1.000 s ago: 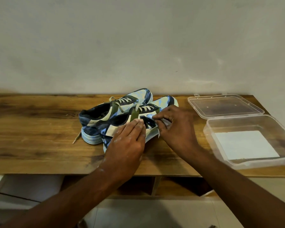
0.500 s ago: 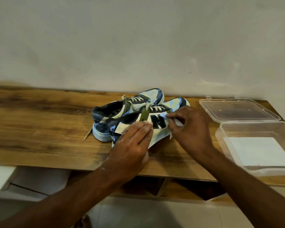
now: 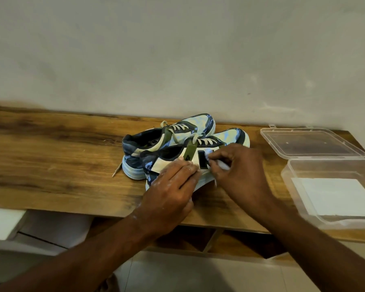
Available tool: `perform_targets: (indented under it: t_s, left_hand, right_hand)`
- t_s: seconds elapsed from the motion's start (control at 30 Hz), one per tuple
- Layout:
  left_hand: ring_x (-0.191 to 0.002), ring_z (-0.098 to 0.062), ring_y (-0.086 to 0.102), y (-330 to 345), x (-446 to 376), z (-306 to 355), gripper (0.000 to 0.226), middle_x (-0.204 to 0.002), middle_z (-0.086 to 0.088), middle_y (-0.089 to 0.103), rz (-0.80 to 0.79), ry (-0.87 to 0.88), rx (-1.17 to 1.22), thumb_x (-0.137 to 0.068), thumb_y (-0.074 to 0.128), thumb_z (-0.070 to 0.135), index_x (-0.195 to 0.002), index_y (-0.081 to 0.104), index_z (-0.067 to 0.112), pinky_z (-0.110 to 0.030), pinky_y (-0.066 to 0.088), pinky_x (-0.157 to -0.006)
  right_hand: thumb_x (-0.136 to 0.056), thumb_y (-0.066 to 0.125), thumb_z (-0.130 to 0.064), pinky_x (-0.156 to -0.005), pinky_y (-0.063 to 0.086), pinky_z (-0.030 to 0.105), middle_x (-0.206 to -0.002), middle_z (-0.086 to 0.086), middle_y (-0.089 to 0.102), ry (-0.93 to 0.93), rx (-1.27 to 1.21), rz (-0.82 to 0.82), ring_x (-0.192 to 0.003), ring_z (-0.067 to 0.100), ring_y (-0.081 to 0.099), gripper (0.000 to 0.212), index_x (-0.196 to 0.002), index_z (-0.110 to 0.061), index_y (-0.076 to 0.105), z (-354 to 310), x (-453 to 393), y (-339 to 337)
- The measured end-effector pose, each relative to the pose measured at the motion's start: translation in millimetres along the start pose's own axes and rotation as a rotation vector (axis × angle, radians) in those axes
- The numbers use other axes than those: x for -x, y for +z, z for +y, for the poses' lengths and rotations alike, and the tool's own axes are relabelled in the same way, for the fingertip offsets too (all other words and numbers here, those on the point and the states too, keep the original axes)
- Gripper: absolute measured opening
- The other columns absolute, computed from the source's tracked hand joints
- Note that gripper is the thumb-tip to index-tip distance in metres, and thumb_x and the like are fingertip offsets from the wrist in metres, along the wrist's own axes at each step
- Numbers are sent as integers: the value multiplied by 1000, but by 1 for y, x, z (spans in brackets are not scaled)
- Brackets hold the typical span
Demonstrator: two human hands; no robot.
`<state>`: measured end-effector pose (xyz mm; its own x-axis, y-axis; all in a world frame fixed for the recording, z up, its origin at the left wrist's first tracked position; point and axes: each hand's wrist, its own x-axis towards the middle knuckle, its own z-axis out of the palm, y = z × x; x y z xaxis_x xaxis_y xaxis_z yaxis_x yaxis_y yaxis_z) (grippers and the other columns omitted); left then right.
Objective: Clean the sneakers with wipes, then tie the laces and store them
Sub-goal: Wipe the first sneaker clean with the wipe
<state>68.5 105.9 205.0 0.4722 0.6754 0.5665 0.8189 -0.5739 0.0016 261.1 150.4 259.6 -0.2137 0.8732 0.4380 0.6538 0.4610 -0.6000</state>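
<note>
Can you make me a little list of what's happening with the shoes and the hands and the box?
near sneaker: on the wooden shelf, being wiped on its side
far sneaker: right behind it, laces loose
left hand: fingers flat, pressing the near sneaker
right hand: pinches a white wipe against the shoe's side
plastic box: open, at the right, white wipes inside
lid: lies flipped back behind the box

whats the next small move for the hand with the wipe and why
Probably drag the wipe forward along the near sneaker toward its toe. The right hand pinches the wipe against the side panel by the dark logo, while the left hand lies flat on the heel side, steadying the shoe. The toe area and the far sneaker look untouched as yet.
</note>
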Motion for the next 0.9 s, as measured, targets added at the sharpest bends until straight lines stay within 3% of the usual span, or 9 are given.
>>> perform_targets:
  t_s: [0.1,0.33,0.53,0.73,0.9]
  left_hand:
    - [-126,-32,56,1,1,2,50,-127,-19,67,-1,2,-1,-78,68,4,-128,68,-4,-49,48,-110]
    - [-128,-28,55,0,-3,4,53,-128,-16,67,-1,2,-13,-79,73,9,-130,67,-3,-42,38,-119]
    - [-121,-33,60,3,-2,7,46,-121,-18,68,7,0,2,-77,67,5,-122,71,-4,-44,43,-115]
    - [-125,-30,59,-1,-3,5,51,-128,-15,67,-26,11,-6,-81,69,9,-130,67,-3,-47,45,-114]
    - [-121,-32,61,2,-1,8,40,-119,-17,69,14,10,-5,-81,64,7,-119,71,-3,-45,47,-112]
  right_hand:
    - [-78,81,-5,-74,60,34,-84,-3,77,-112,26,-82,-77,9,69,19,-92,-18,83,-9,4,6]
    - [-80,78,-2,-78,61,34,-79,-14,68,153,-29,123,-75,-1,66,16,-89,-15,83,22,-16,-11]
    - [-80,80,-6,-79,57,22,-89,-5,78,-66,-33,-71,-82,5,70,18,-93,-18,83,-11,-5,13]
    - [-78,81,-5,-77,59,30,-87,-2,78,111,25,114,-74,4,65,18,-91,-16,83,18,-24,-5]
    - [-79,81,-6,-80,56,20,-89,-7,76,-56,-47,-36,-81,3,69,20,-94,-20,83,-9,-10,19]
